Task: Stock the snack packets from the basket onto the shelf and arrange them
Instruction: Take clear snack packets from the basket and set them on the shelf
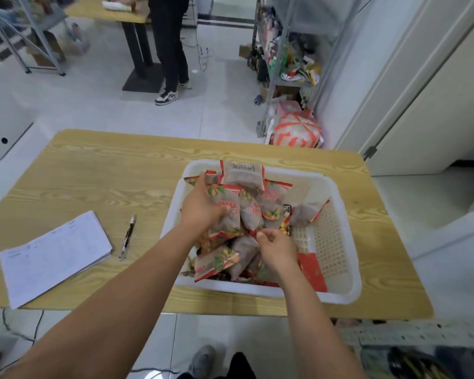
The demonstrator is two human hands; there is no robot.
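A white perforated plastic basket (337, 242) sits on the right half of a wooden table (107, 176). It holds several brown snack packets (219, 262) with red edges and fruit pictures. My left hand (201, 206) grips a bunch of these packets (231, 212) raised above the basket's left side. My right hand (278, 248) is lower in the basket, its fingers curled and pinching the bottom edge of a packet (251, 214) in the pile. The right part of the basket floor is bare apart from a red packet (312, 272).
A stack of papers (55, 255) and a pen (127, 236) lie on the table's left. A metal shelf rack (282, 64) with goods stands at the back right, a red-and-white bag (297, 131) at its foot. A person (170, 45) stands by another table behind.
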